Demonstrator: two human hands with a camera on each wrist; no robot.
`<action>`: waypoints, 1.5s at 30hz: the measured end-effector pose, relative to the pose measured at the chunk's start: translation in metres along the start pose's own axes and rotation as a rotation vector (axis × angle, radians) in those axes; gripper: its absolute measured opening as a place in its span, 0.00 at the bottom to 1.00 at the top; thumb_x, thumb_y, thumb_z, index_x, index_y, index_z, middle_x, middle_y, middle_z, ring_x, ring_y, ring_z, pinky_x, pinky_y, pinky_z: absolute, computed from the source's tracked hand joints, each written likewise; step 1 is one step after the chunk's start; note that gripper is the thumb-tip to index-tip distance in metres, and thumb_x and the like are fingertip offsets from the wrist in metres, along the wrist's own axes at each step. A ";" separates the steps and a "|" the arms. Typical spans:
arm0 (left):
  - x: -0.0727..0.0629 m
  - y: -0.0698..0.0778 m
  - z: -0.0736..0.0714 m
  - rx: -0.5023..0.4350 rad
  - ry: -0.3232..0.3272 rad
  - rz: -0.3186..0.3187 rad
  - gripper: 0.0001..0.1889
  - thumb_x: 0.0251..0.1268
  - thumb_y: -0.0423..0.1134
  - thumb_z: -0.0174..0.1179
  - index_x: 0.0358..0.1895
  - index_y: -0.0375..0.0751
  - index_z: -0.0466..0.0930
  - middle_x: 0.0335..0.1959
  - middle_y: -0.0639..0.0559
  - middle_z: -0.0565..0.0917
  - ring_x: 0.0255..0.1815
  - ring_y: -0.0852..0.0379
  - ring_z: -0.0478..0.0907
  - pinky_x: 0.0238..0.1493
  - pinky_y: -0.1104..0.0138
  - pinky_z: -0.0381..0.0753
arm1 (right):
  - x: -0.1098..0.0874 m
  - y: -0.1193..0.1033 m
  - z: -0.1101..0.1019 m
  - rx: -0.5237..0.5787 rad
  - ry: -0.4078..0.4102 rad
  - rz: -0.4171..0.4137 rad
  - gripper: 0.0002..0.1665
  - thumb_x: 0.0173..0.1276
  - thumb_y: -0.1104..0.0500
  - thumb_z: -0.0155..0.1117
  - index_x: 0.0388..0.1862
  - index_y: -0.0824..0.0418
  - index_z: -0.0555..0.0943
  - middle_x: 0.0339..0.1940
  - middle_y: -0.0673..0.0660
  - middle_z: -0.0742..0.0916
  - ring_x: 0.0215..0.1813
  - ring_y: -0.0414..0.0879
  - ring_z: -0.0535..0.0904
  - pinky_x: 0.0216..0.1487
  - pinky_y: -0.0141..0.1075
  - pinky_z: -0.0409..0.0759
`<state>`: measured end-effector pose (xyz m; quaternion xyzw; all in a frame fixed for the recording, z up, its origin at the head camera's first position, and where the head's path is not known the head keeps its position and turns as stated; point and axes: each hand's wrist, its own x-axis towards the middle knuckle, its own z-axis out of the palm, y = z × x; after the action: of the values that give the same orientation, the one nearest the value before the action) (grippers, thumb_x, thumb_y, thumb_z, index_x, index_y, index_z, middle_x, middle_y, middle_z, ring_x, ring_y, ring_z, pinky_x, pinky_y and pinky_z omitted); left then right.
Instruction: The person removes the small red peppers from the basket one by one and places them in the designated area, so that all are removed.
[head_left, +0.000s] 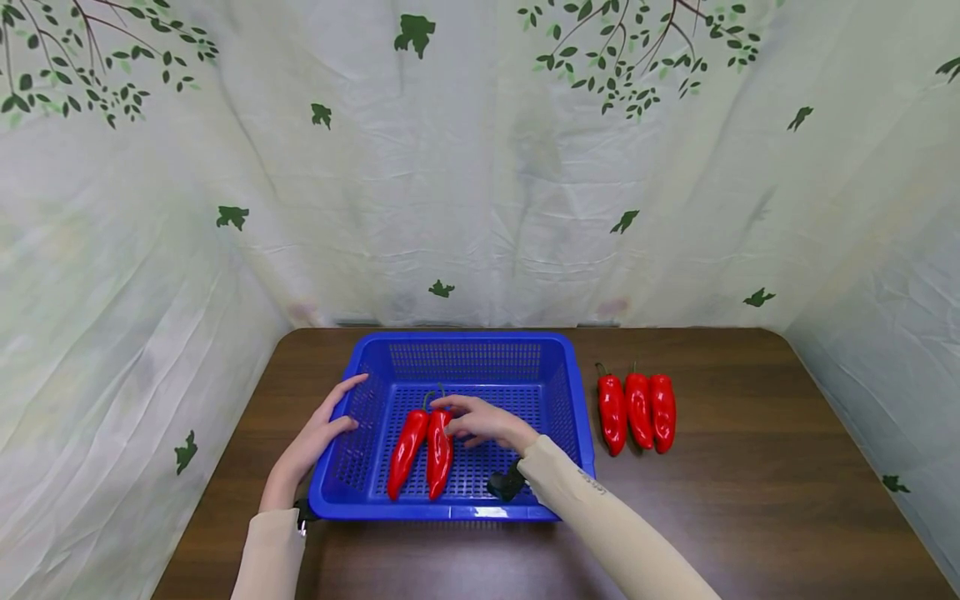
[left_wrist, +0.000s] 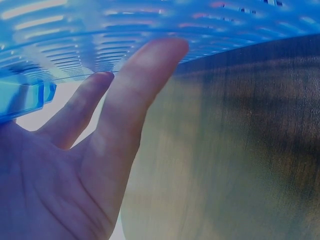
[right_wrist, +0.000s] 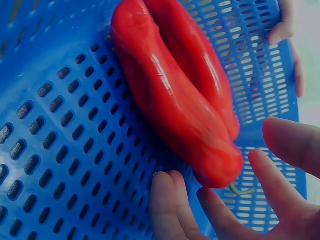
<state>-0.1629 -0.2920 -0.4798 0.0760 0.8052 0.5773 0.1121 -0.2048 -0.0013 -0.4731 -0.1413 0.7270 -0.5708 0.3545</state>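
Observation:
A blue plastic basket (head_left: 450, 510) with slotted walls stands on the table. My left hand (head_left: 318, 437) holds its left rim; in the left wrist view, fingers (left_wrist: 125, 95) reach up along the outside of the slotted wall. Two glossy red peppers (head_left: 407, 454) lie side by side on the basket floor, green stems toward the far side. My right hand (head_left: 483, 419) is inside the basket beside the right-hand pepper (right_wrist: 170, 95). Its fingers are spread around the stem end, holding nothing, as the right wrist view shows.
To the right of the basket, three more red peppers (head_left: 638, 410) lie in a row on the brown wooden table (head_left: 750, 483). A pale curtain (head_left: 480, 167) with printed leaves hangs behind the table and along both sides.

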 end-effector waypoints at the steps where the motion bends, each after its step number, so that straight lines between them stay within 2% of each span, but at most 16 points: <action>1: 0.000 0.000 0.000 -0.002 -0.001 -0.001 0.34 0.67 0.31 0.47 0.75 0.52 0.50 0.76 0.37 0.43 0.69 0.27 0.49 0.55 0.33 0.63 | 0.000 0.000 0.000 -0.005 -0.003 0.002 0.31 0.63 0.66 0.59 0.67 0.60 0.71 0.62 0.61 0.73 0.49 0.53 0.78 0.50 0.53 0.77; 10: 0.000 0.000 0.000 -0.013 -0.008 -0.001 0.33 0.67 0.30 0.45 0.75 0.52 0.50 0.75 0.37 0.43 0.69 0.27 0.49 0.55 0.34 0.64 | 0.001 0.002 0.002 -0.023 0.003 0.004 0.32 0.61 0.67 0.60 0.66 0.60 0.72 0.56 0.58 0.76 0.43 0.48 0.78 0.48 0.49 0.79; 18: 0.001 0.000 -0.001 -0.004 -0.004 -0.006 0.33 0.67 0.31 0.45 0.75 0.52 0.50 0.76 0.38 0.43 0.69 0.28 0.49 0.57 0.34 0.61 | 0.005 0.004 0.002 0.040 0.029 -0.051 0.30 0.57 0.71 0.60 0.62 0.67 0.74 0.52 0.60 0.78 0.39 0.44 0.77 0.48 0.49 0.79; 34: 0.001 0.000 0.000 0.001 -0.001 -0.014 0.34 0.67 0.31 0.46 0.75 0.53 0.50 0.76 0.38 0.43 0.70 0.28 0.48 0.57 0.33 0.60 | 0.002 -0.002 -0.002 0.124 0.073 -0.099 0.28 0.58 0.70 0.60 0.60 0.69 0.73 0.54 0.63 0.77 0.41 0.47 0.77 0.44 0.51 0.80; 45: 0.001 0.000 0.000 -0.012 -0.004 -0.006 0.34 0.67 0.30 0.46 0.75 0.52 0.49 0.76 0.38 0.42 0.70 0.28 0.47 0.57 0.33 0.60 | -0.004 -0.009 -0.006 0.191 0.096 -0.113 0.25 0.61 0.70 0.59 0.58 0.65 0.73 0.53 0.62 0.76 0.43 0.51 0.79 0.45 0.52 0.80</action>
<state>-0.1639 -0.2919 -0.4800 0.0738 0.8018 0.5816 0.1158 -0.2078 0.0034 -0.4628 -0.1202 0.6761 -0.6628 0.2984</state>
